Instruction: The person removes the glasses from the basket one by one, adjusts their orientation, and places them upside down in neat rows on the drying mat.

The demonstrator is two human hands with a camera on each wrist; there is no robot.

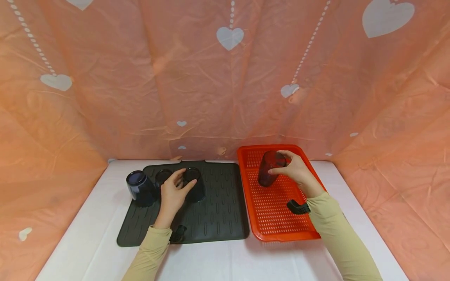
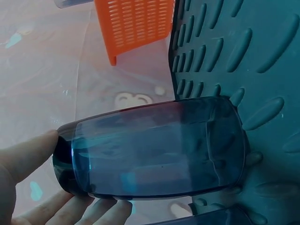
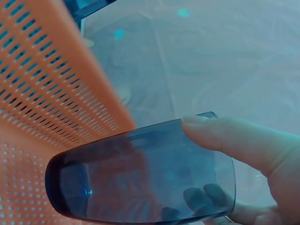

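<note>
On the dark drying mat [image 1: 225,207], a dark blue tinted drinking glass [image 1: 197,189] stands upside down, thick base up. My left hand [image 1: 172,197] pinches it near the base, thumb on one side and fingers on the other, as the left wrist view shows. Over at the orange basket [image 1: 258,222], my right hand [image 1: 297,171] grips a second tinted glass [image 1: 266,177] near its rim. That glass leans slightly, base toward the basket floor, and looks dark red against the orange plastic. In the right wrist view, fingertips [image 3: 206,199] show through its wall.
Two more dark glasses stand left of my left hand: one [image 1: 140,191] by the mat's left edge, another [image 1: 162,176] partly hidden behind the hand. Basket and mat lie side by side on a white-covered table [image 1: 88,230]. A pink heart-patterned sheet [image 1: 197,97] hangs behind.
</note>
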